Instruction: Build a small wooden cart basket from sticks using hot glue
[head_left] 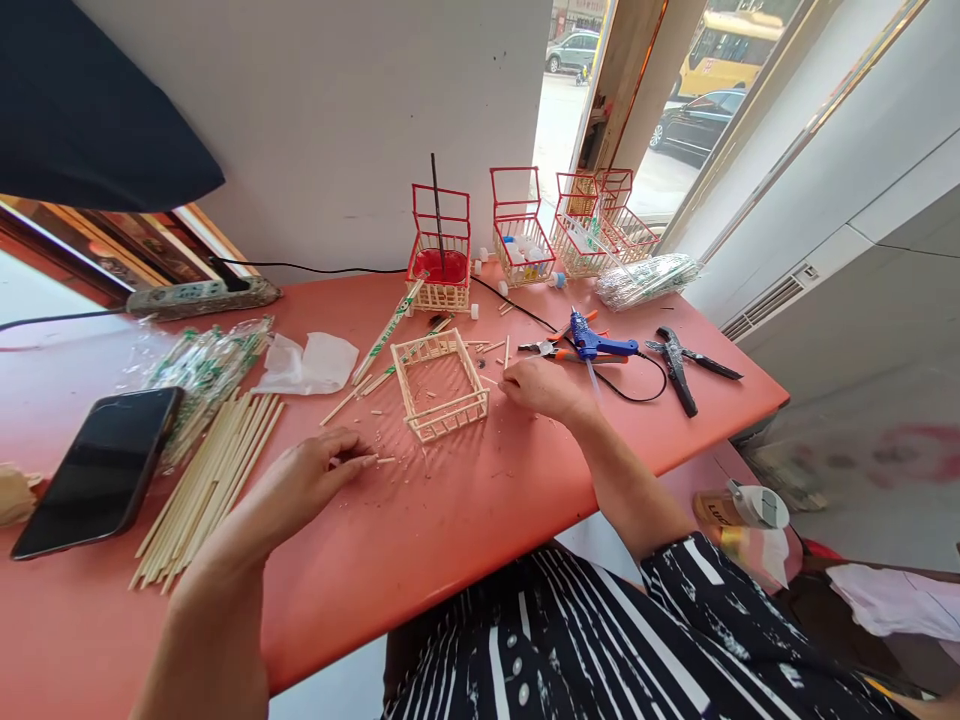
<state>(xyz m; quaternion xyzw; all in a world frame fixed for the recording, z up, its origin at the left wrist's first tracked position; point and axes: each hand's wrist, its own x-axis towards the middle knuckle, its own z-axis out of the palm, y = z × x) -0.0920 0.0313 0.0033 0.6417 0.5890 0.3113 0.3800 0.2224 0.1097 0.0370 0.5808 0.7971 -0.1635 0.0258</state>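
Note:
A small square frame of pale wooden sticks point(448, 425) stands on the table between my hands, its middle showing the tabletop. To its left, my left hand point(311, 478) has thumb and forefinger closed at the end of a short stick piece point(385, 460). On the other side, my right hand point(544, 388) is closed in a pinch, fingertips low on the tabletop. A short upright-looking stick piece point(507, 352) shows right at those fingertips. Several cut bits and crumbs of wood lie around the frame. Neither hand touches the frame.
Long sticks point(214, 485) and a black phone point(97, 470) lie left. A blue glue gun point(596, 340), pliers point(551, 350) and a black-handled cutter point(679, 370) are right. At the back stand red-trimmed stick carts point(442, 295). The table's front edge point(450, 590) is near my body.

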